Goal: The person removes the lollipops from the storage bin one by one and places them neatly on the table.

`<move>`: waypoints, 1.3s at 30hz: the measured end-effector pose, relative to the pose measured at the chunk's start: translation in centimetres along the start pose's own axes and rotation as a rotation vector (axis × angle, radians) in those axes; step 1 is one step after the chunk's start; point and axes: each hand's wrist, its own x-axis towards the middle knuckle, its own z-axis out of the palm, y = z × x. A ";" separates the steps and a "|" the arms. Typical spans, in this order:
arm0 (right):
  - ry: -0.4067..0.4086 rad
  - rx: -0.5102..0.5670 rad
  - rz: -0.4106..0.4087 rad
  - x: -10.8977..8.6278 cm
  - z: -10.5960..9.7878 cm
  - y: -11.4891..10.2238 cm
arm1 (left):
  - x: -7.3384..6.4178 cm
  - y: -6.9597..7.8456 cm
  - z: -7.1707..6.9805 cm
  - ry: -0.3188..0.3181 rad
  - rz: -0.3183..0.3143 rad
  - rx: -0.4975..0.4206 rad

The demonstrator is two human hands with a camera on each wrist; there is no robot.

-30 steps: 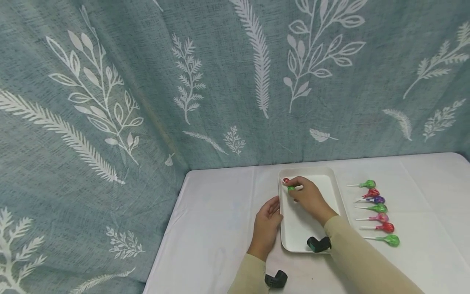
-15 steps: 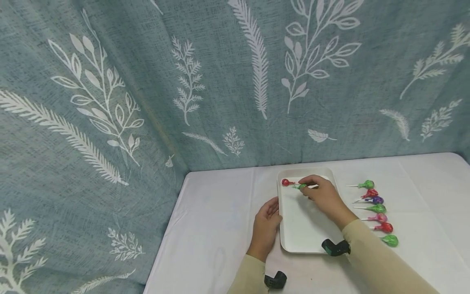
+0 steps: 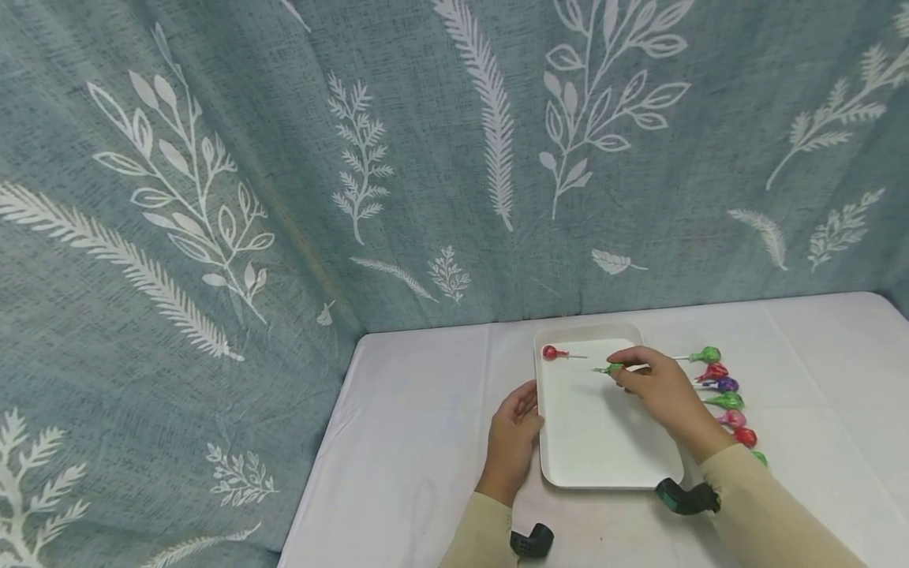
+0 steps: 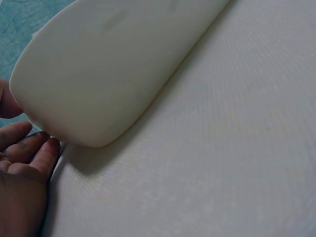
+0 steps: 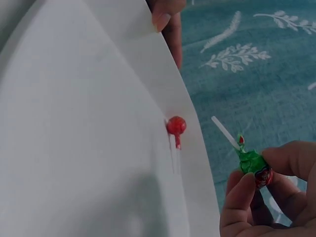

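Note:
A white rectangular tray (image 3: 604,454) lies on the table. My left hand (image 3: 513,446) holds its left side, thumb at the rim and fingers along the outside; the left wrist view shows these fingers (image 4: 29,148) at the tray's edge. Above the tray's upper right part, my right hand (image 3: 660,386) pinches a green-wrapped lollipop (image 3: 611,368) by its candy end. Its white stick points left; in the right wrist view the wrapper (image 5: 253,163) also shows red. One red lollipop (image 3: 550,353) lies in the tray's far left corner, stick pointing right.
Right of the tray, a column of lollipops lies on the white cloth, among them a green one (image 3: 710,354), a purple one (image 3: 727,384) and a pink one (image 3: 734,419). My right arm partly covers the nearest. A patterned teal curtain (image 3: 426,158) hangs behind and to the left.
My right hand has moved right, carrying the green lollipop away from the tray's far left corner. The red lollipop there is now uncovered. My left hand stays at the tray's side.

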 end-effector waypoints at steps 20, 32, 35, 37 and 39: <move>0.049 -0.096 0.016 -4.4 -4.3 2.1 | 0.1 -0.1 0.2 -0.001 0.002 -0.024; 0.106 -0.195 0.130 -8.3 -7.7 4.6 | -0.2 0.1 0.1 -0.007 -0.006 -0.011; 0.097 -0.191 0.188 -9.3 -8.5 5.2 | -0.2 0.2 0.1 -0.011 -0.002 -0.010; 0.096 -0.204 0.230 -9.9 -8.9 5.5 | -0.3 0.3 0.0 -0.012 0.001 -0.007; 0.101 -0.205 0.276 -10.5 -9.2 6.0 | -0.4 0.4 -0.1 -0.009 -0.002 -0.002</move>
